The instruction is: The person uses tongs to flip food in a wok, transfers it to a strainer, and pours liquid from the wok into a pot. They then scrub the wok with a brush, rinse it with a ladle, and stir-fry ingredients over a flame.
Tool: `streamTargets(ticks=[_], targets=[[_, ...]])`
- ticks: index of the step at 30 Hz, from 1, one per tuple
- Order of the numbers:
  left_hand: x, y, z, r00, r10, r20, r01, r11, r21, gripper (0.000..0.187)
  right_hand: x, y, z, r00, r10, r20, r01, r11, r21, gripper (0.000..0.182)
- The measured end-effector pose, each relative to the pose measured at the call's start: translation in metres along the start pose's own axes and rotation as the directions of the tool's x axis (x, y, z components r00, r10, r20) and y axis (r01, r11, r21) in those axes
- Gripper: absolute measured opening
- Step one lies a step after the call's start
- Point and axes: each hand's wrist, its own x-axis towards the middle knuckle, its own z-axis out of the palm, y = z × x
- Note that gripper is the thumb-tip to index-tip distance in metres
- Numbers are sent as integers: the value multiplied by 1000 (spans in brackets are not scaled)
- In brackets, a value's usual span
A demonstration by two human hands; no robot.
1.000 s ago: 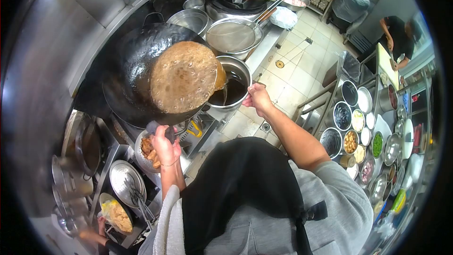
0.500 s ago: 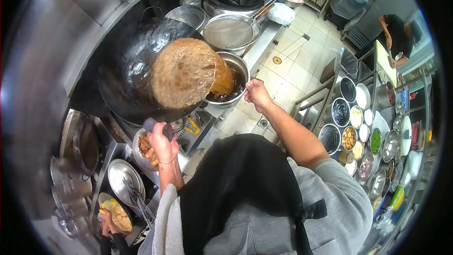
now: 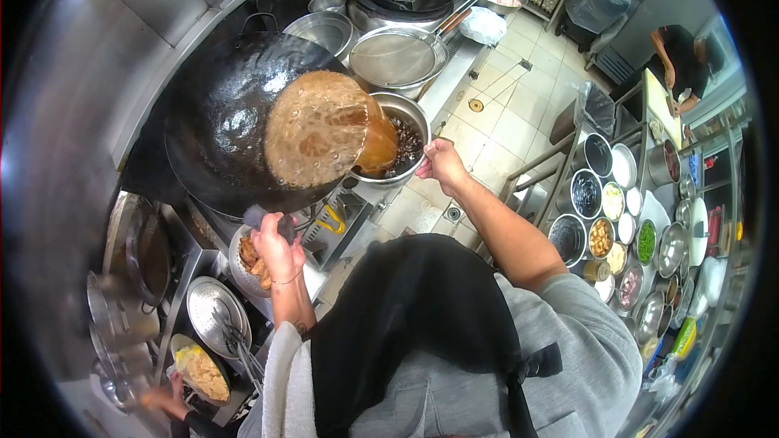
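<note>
A large black wok (image 3: 207, 138) tilts to the right, and foaming brown oil (image 3: 312, 138) streams over its lip. The stream falls into a round metal pot (image 3: 424, 126), where dark liquid shows below. My left hand (image 3: 278, 250) is closed around the wok's handle through a dark grey cloth (image 3: 255, 216). At the pot's right side, my right hand (image 3: 444, 166) pinches its rim or a small handle there. Directly under my left wrist, browned fried pieces (image 3: 253, 263) lie in a perforated metal bowl.
A mesh strainer (image 3: 393, 57) rests on a pot behind. Lower left are a perforated ladle (image 3: 213, 308), tongs, and a bowl of pale food (image 3: 203, 373) beside another person's blurred hand (image 3: 166, 399). Ingredient bowls (image 3: 600, 237) line the right counter; another person (image 3: 680, 61) works beyond.
Oil keeps pouring, and the foam patch in the wok has shrunk and shifted slightly right. The other person's hand at lower left has moved off the bowl of pale food.
</note>
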Motion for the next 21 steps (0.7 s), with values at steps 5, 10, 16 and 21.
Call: streamTargets(ticks=[5,10,16,21], targets=[[0,4,1,1000,5,-14,-4,1000,15,9,-1,0,0,1000,-1,-4,1,1000,-7,18],[-6,11,5,999,33,-19,-32,999,36,10,-1,2,0,1000,-21,-4,21,1000,12,18],[0,11,0,997,78,3,-78,993,90,8,0,1,0,1000,0,-4,0,1000,-1,18],[0,13,1,995,100,24,-102,991,86,8,-1,0,1,1000,7,-5,-7,1000,-15,18]])
